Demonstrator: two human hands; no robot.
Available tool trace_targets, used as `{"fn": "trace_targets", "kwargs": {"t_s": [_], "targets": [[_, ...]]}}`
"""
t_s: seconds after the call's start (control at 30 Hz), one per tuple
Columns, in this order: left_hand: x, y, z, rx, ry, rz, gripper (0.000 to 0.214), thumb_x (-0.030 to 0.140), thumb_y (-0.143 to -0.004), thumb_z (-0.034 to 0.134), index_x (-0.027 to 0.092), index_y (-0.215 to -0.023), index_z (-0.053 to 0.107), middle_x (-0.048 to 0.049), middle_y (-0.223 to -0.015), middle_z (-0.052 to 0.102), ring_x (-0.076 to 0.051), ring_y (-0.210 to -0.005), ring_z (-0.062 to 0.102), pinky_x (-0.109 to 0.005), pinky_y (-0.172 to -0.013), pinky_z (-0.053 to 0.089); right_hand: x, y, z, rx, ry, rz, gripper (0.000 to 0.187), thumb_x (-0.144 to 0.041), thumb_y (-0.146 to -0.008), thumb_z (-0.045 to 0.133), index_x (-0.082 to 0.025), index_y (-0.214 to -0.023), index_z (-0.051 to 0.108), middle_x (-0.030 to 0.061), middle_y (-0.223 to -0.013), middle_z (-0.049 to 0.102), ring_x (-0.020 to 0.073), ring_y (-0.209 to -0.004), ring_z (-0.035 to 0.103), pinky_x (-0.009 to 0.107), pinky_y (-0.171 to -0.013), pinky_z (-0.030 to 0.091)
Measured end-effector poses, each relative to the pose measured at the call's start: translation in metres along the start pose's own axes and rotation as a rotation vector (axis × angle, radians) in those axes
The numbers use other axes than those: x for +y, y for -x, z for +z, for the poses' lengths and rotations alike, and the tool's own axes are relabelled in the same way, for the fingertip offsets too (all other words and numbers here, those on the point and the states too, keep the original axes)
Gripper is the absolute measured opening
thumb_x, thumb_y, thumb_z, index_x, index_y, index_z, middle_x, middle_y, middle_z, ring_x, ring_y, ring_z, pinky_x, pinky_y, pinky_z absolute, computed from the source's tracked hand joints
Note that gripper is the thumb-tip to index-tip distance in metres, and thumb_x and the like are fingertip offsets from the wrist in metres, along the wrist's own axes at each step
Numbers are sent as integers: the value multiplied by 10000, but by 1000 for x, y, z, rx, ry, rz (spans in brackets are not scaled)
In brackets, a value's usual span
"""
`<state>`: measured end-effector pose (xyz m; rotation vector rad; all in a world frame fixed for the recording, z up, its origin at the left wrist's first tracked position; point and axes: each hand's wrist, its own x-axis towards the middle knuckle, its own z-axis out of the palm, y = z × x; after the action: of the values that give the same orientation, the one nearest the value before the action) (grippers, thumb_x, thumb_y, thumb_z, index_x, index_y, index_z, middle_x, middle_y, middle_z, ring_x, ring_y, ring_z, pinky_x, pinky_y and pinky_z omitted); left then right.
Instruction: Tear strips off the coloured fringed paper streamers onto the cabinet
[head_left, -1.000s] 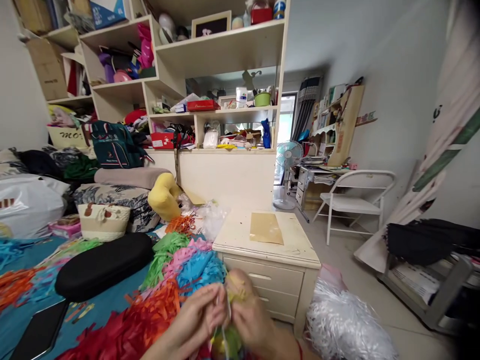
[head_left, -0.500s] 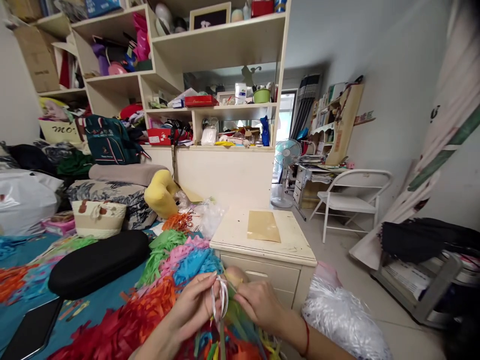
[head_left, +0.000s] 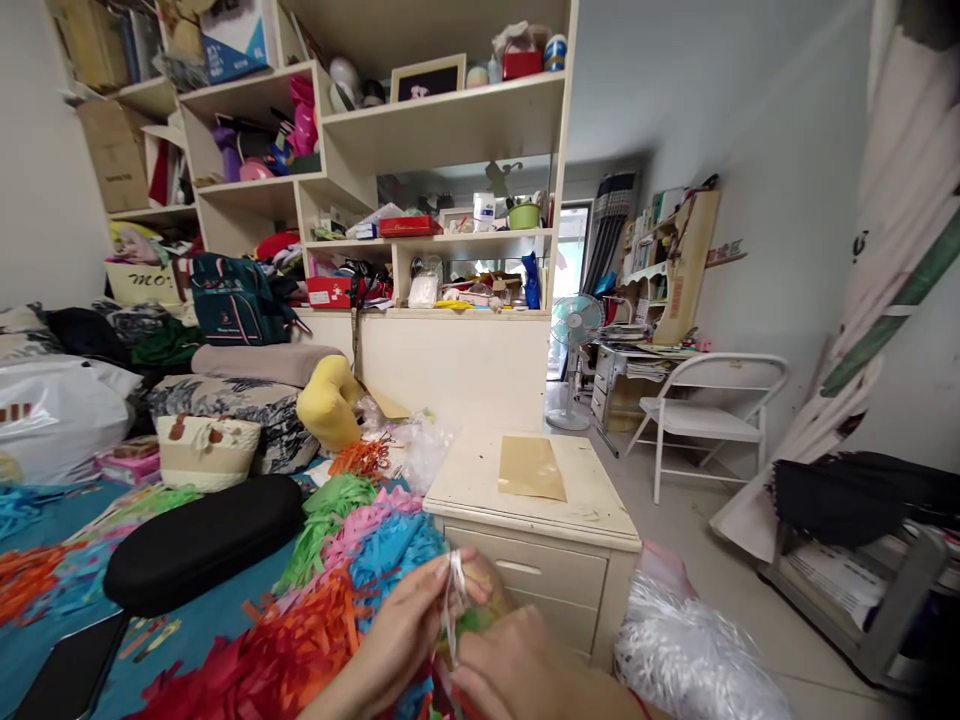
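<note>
My left hand (head_left: 409,625) is closed, its thumb and fingers pinching a thin white ribbon (head_left: 454,585) near the top of a loop. The ribbon hangs down towards my right hand (head_left: 525,660), which is curled shut around its lower part, knuckles towards me. Beneath both hands are coloured paper-like strips, partly hidden by the hands. Red strips (head_left: 225,675), orange strips (head_left: 322,625), blue strips (head_left: 397,548), pink strips (head_left: 360,520) and green strips (head_left: 330,515) lie heaped to the left of the hands.
A cream cabinet (head_left: 465,480) with a brown sheet (head_left: 532,468) on top stands just ahead. On the bed lie a black case (head_left: 206,540) and a phone (head_left: 71,665). Shiny white strips (head_left: 682,640) sit on the floor at right, near a folding chair (head_left: 709,415).
My right hand has moved down and slightly left, closer to the ribbon's lower part. My left hand has shifted a little right, still pinching the ribbon. The view has tilted upward.
</note>
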<state>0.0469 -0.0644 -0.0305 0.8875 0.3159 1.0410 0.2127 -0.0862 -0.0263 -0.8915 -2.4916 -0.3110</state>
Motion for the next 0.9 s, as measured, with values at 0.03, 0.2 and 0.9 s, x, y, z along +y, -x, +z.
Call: {"fn": "trace_targets", "kwargs": {"t_s": [0.03,0.2,0.9], "targets": [[-1,3,1,-60,-19,-45,256,345,-801,711,126,-928,753,-54,-683,728,-161,-646,685,-251,-743,514,2,-1,-7,-4,-46,-13,318,-345,-934,419,-206,-711,599,1,-633,631,136,-543,513,248,-506,301],[2,9,3,-116,79,-58,330,388,-866,617,92,-950,737,-59,-636,699,-140,-531,631,-341,-821,500,12,2,-13,27,-89,-9,471,-311,-989,229,-183,-706,584,34,-604,592,149,-523,486,264,-497,315],[5,-20,-8,-286,-464,-119,265,370,-787,708,108,-762,735,-35,-643,686,-172,-644,607,-309,-778,460,62,-36,-36,-553,-750,235,260,-258,-895,519,-133,-691,621,-45,-545,523,83,-491,449,204,-515,387]]}}
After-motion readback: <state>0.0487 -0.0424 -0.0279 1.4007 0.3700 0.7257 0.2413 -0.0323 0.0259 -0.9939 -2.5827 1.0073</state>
